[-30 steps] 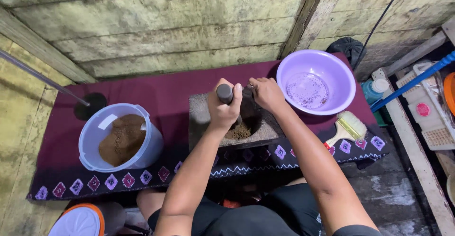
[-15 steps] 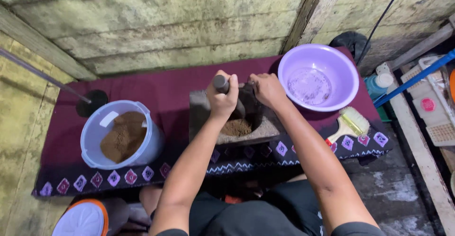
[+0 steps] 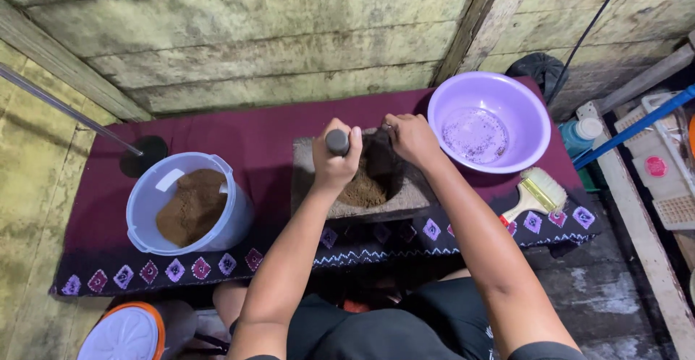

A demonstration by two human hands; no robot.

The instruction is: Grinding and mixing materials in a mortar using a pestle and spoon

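Left hand fisted round one end of the dark stone roller, right hand closed on its far end. Roller lies across the grinding slab, over a heap of brown paste. Slab sits on the maroon cloth, between the white tub of brown powder and the purple basin. Risk: paste pushed off the slab's near edge onto the cloth; a hard stroke could bump the basin.

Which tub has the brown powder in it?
The pale blue bucket on the left, beside the left hand, is partly filled with brown powder. The purple bowl on the right, near the right hand, holds only a thin speckled film.
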